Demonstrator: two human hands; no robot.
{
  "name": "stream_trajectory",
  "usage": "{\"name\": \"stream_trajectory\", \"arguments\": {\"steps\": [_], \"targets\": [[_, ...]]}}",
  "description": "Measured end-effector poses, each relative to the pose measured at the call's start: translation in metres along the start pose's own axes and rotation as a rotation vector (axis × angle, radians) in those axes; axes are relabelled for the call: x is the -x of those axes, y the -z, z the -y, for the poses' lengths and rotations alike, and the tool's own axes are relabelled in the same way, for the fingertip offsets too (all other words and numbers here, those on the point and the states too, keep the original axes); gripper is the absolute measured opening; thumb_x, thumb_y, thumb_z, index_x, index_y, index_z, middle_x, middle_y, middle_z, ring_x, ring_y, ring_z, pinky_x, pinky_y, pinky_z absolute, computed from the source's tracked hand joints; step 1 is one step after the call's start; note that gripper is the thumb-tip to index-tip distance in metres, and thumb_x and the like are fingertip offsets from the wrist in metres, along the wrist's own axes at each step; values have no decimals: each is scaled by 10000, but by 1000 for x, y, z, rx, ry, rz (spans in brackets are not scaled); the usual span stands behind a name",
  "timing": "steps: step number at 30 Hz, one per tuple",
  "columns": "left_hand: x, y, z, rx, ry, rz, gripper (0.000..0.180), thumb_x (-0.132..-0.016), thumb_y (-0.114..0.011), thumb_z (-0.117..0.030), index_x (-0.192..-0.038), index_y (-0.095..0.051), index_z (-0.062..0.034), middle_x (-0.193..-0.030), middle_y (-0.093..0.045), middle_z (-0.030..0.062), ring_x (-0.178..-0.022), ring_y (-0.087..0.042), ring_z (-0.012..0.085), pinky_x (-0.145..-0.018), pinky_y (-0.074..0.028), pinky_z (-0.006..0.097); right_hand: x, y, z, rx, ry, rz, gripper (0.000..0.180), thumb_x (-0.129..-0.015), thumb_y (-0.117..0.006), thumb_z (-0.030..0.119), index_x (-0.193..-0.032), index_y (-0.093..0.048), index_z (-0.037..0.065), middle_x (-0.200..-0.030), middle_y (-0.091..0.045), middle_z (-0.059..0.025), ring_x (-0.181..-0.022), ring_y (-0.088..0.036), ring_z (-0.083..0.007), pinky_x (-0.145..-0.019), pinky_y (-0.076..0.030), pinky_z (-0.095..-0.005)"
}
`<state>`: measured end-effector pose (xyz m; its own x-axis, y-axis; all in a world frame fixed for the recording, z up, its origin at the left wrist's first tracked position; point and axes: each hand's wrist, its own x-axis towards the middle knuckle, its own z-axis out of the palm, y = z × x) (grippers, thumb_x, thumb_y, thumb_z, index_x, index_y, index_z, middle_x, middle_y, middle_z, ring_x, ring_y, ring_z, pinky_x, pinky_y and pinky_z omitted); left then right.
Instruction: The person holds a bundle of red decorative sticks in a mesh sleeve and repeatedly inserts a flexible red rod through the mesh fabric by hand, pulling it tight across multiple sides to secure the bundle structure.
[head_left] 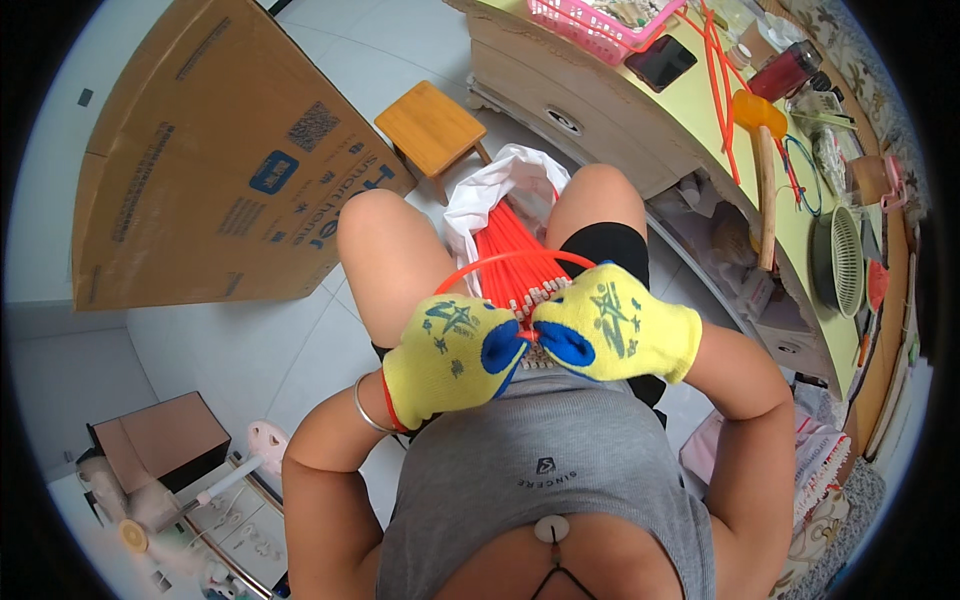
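Both hands wear yellow knit gloves with blue-coated fingertips. My left hand and my right hand meet in front of my lap, fingers pinched together. Between them they grip a thin red tube, which arches up in a loop over the hands. Its two ends come together at the fingertips; the joint itself is mostly hidden by the thumbs. Just beyond, a bundle of red tubes with whitish end pieces lies between my thighs, reaching into an open white bag.
A wooden stool stands ahead, beside a large cardboard box. Along the right runs a pale green worktop with a pink basket, phone, orange-headed mallet and green strainer. A brown box sits lower left.
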<state>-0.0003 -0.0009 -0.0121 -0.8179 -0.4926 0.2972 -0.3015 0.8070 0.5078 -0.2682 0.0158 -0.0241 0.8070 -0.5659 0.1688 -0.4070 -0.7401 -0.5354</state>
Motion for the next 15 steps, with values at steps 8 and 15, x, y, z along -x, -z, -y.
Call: {"name": "stream_trajectory", "arguments": {"steps": [8,15], "targets": [[0,108,-11,-346,326,-329,301,-757,-822,-125,-1039,-718,-105,-1040,-703,111,-936,-651,344,-851,-513,436,-38,46,-33,-236,-87,-640,593,-867,-745,296,-1368,-571,32,-1342,-620,-140,-1258,-556,-364,-1069,-428,-440],[62,358,59,-732,490,-858,323,-1037,-573,-169,-1322,-649,-36,-1268,-689,102,-1144,-658,193,-967,-525,307,-44,-56,-94,153,16,135,437,-754,-736,171,-1190,-708,177,-1246,-650,-63,-1176,-574,-297,-1059,-405,-440]]}}
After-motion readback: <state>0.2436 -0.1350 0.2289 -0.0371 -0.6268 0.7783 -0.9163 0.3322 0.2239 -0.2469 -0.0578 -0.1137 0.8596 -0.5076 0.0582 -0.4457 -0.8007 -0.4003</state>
